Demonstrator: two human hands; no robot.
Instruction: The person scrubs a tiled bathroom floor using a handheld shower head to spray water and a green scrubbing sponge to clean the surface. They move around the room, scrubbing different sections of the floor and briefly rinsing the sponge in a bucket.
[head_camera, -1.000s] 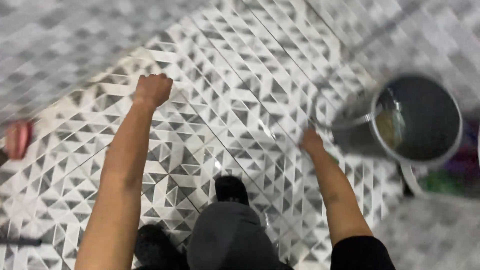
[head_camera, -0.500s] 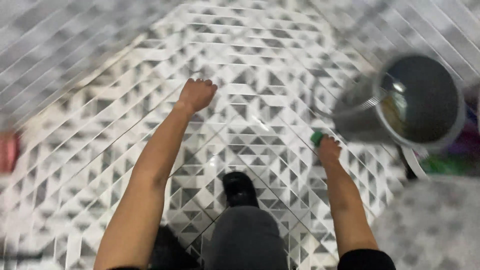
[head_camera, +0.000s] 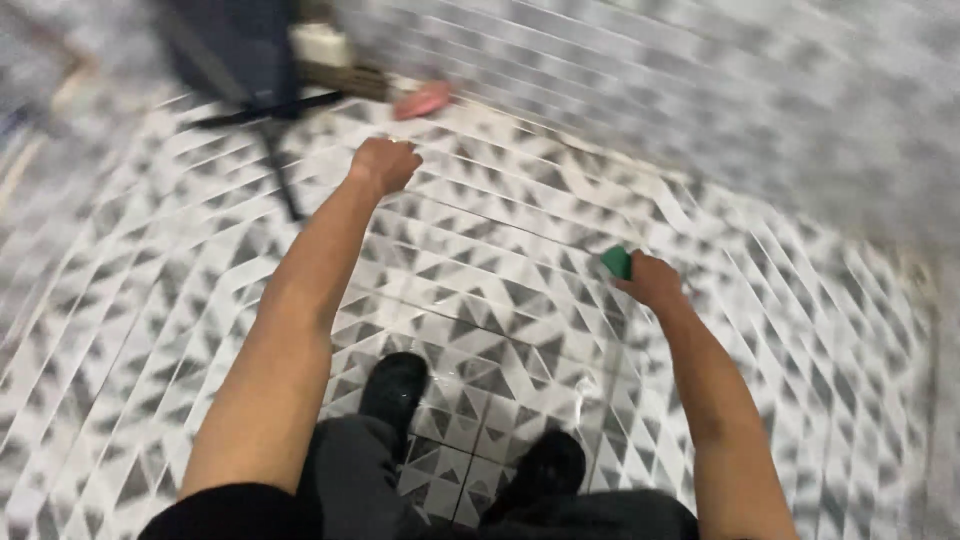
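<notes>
Right hand (head_camera: 652, 281) at three o'clock grips a small green pad (head_camera: 617, 262), fingers closed round it. Left hand (head_camera: 385, 163) at eleven is fisted, empty. Glossy patterned floor tiles (head_camera: 520, 230) under black shoes (head_camera: 395, 388), so a slip looks possible.

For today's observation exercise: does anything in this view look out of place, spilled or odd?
Nothing clearly does. The right hand holds a small green object; the left hand is a closed fist, holding nothing visible. A pink item lies on the patterned tile floor near a dark bag, too blurred to identify.
</notes>
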